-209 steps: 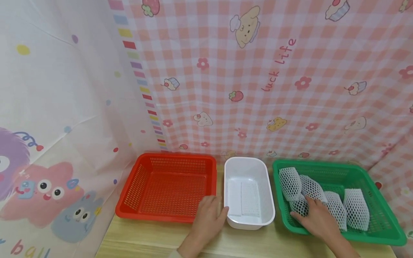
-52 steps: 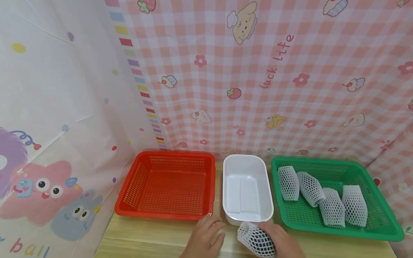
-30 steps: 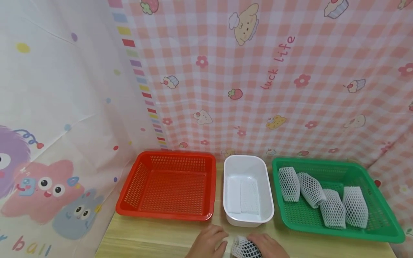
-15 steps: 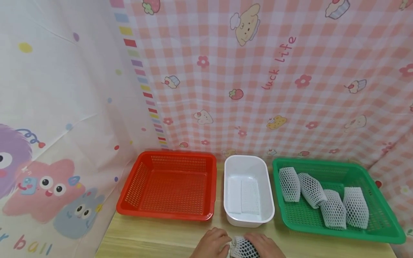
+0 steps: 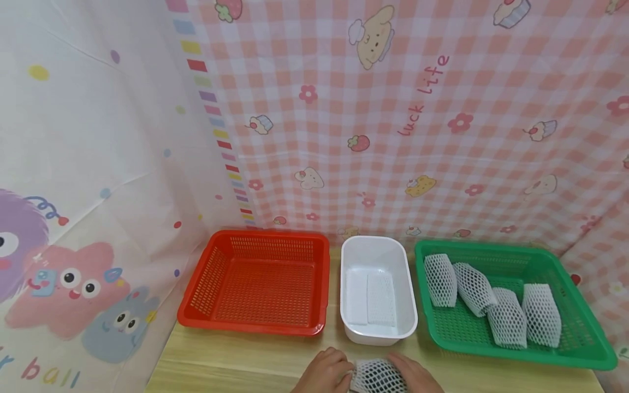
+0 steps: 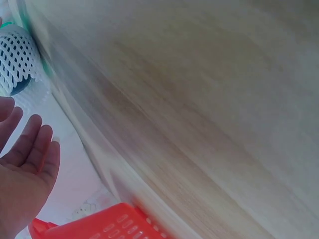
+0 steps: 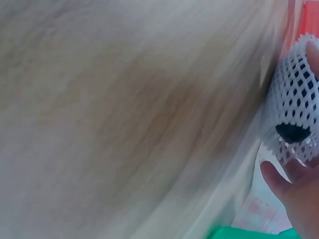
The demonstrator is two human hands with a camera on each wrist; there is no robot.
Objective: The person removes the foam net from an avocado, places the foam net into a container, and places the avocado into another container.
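Observation:
A dark item in a white foam fruit net (image 5: 379, 376) is at the bottom of the head view, in front of the white tub. My right hand (image 5: 414, 376) holds the net's right end. In the right wrist view, the dark item (image 7: 293, 133) shows through the net's opening above my fingers. My left hand (image 5: 324, 374) is at the net's left end, its fingertips seemingly touching it. In the left wrist view, the left fingers (image 6: 31, 137) look loosely extended below the netted item (image 6: 17, 57). The full contact there is cut off by the frame edge.
A red basket (image 5: 255, 329) stands at the left. The white tub (image 5: 348, 305) in the middle has flat white pieces on its bottom. At the right, a green basket (image 5: 535, 360) holds several netted items (image 5: 508, 319). A checked curtain (image 5: 373, 164) hangs behind the wooden table (image 5: 211, 360).
My right hand has taken a netted item from the green basket and brought it to the front of the table. My left hand has left the tub's side and come to the net's left end.

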